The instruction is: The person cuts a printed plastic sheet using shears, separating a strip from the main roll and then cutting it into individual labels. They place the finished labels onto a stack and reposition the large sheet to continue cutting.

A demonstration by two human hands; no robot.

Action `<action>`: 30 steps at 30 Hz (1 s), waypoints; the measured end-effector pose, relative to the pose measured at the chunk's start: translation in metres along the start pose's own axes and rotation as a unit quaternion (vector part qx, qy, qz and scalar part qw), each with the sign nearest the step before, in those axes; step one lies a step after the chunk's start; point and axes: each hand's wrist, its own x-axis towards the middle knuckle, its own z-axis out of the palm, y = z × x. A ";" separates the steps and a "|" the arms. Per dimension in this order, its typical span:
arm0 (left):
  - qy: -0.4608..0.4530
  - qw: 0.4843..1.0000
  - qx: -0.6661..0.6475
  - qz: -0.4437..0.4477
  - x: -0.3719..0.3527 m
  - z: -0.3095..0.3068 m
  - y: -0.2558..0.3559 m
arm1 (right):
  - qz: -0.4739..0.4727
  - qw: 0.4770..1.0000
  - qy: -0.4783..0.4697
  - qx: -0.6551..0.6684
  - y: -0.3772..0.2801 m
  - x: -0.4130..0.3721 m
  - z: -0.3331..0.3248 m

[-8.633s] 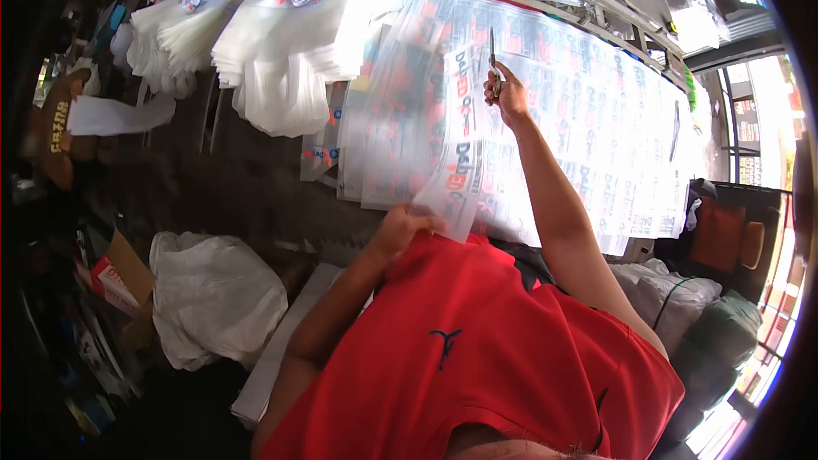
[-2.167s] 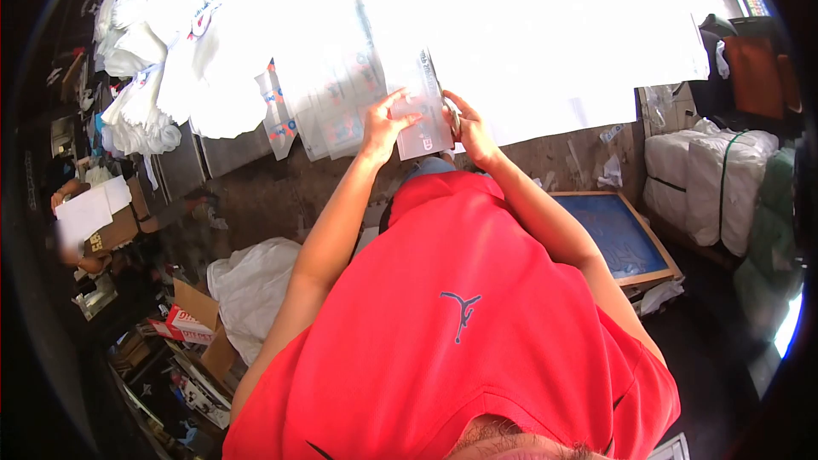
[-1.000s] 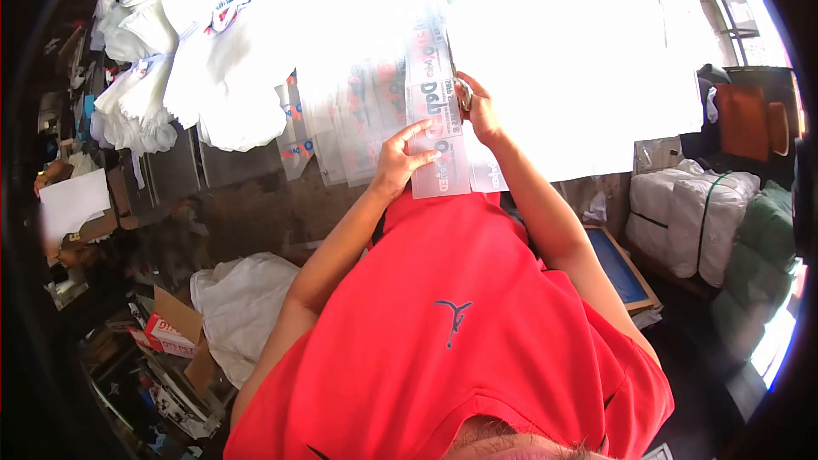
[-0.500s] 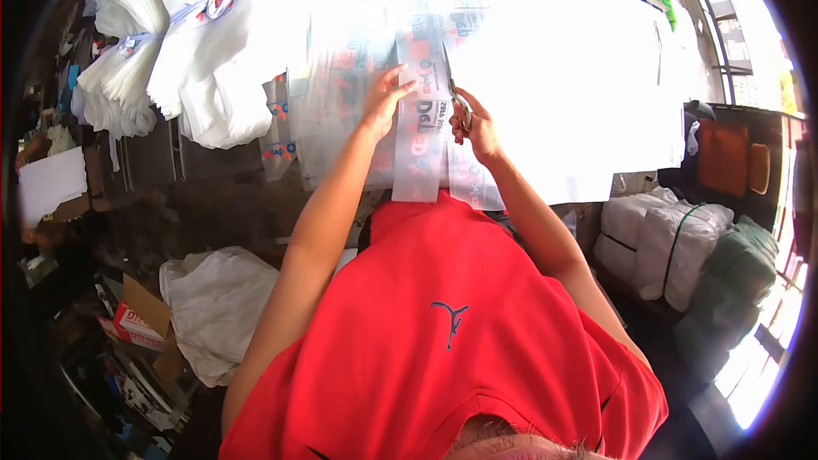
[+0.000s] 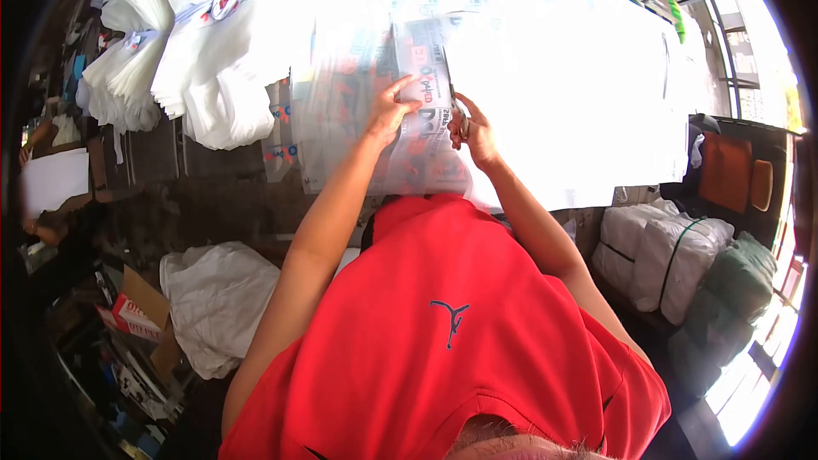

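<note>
My right hand is closed around the handles of a pair of scissors. The blades point away from me, along the right edge of a printed translucent plastic piece. On the left side of that piece rests my left hand, with its thumb and index finger apart over the plastic; its other fingers are partly hidden. Beneath both hands lie printed plastic sheets with red and blue lettering. Glare washes out much of the white sheet surface to the right.
Bundles of white plastic bags sit at the left of the work surface. Wrapped white bales and a green sack stand low on the right. A white cloth sack and an open cardboard box are low on the left.
Both hands have shifted slightly toward me. The narrow strip that reached past the near table edge no longer hangs there, and the far end of the printed piece has come nearer.
</note>
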 end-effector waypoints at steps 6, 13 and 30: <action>0.003 0.999 -0.034 0.005 -0.003 0.002 0.003 | -0.001 1.000 -0.003 0.001 -0.005 0.017 -0.002; 0.006 0.999 -0.035 -0.005 -0.006 0.004 0.008 | -0.009 1.000 -0.011 -0.021 -0.002 0.023 -0.003; -0.020 0.990 -0.137 -0.018 -0.012 0.011 0.020 | -0.035 0.999 -0.018 -0.016 -0.005 0.044 -0.004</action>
